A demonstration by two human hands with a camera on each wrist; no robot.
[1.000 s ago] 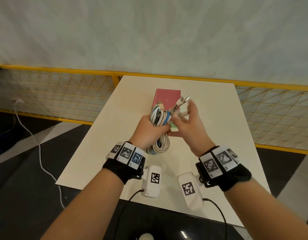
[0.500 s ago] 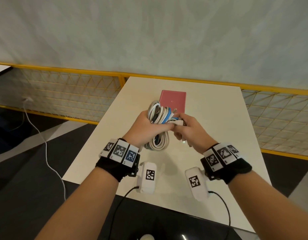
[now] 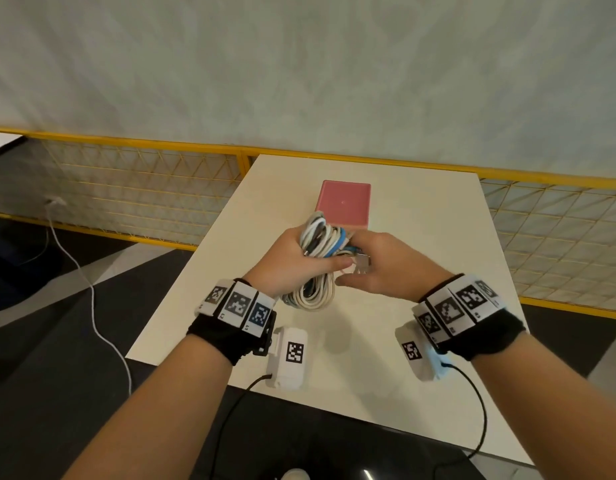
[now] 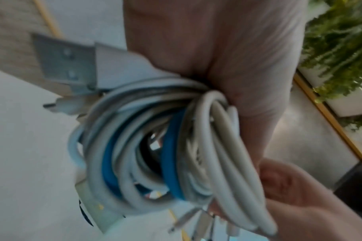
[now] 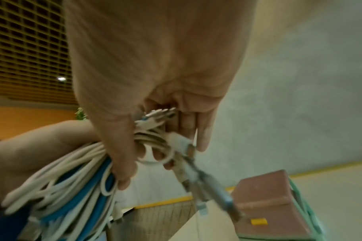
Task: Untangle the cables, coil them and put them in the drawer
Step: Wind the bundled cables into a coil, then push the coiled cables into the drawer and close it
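A coiled bundle of white, grey and blue cables (image 3: pixel 318 251) hangs above the middle of the white table (image 3: pixel 420 237). My left hand (image 3: pixel 285 261) grips the coil around its middle, with loops sticking out above and below the fist. My right hand (image 3: pixel 379 265) holds the cable ends at the coil's right side; metal USB plugs (image 3: pixel 362 263) poke out by its thumb. In the left wrist view the cable coil (image 4: pixel 165 154) fills the frame. In the right wrist view my fingers (image 5: pixel 188 130) curl round the plug ends (image 5: pixel 198 171). A pink box (image 3: pixel 344 202) sits just behind the coil.
A yellow mesh railing (image 3: pixel 143 181) runs behind and beside the table. A white cord (image 3: pixel 91 299) trails across the dark floor at left. Wrist camera units (image 3: pixel 289 355) hang below both wrists above the table's near edge.
My right hand came down from holding the plug ends up beside the coil and closed in against the bundle. Both hands shifted slightly; the left kept its grip.
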